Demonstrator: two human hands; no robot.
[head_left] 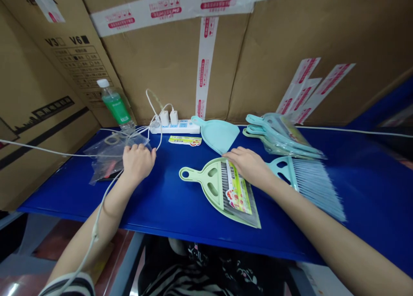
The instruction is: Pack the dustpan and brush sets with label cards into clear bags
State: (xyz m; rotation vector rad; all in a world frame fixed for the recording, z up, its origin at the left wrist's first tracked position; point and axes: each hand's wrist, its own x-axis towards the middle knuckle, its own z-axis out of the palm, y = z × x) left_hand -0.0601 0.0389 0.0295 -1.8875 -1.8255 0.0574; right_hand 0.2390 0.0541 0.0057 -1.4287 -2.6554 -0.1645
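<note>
My left hand [138, 161] is closed over a clear plastic bag [102, 152] on the left of the blue table, its fingers curled. My right hand [248, 163] lies at the upper edge of a light green dustpan [211, 192], fingertips together against that edge; the thumb is partly hidden. A matching brush with dark bristles and a printed label card [239, 190] lies in this dustpan. Just beyond my right hand is a light blue dustpan [217, 134]. A light blue brush [318, 184] lies beside my right forearm, which covers part of it.
A stack of bagged dustpan sets [284, 134] lies at the back right. A white power strip [180, 126] with plugged-in chargers stands behind a loose label card [185, 140]. A green-labelled bottle [116, 106] stands at the back left. White cables cross my left arm. Cardboard boxes [161, 63] wall the back.
</note>
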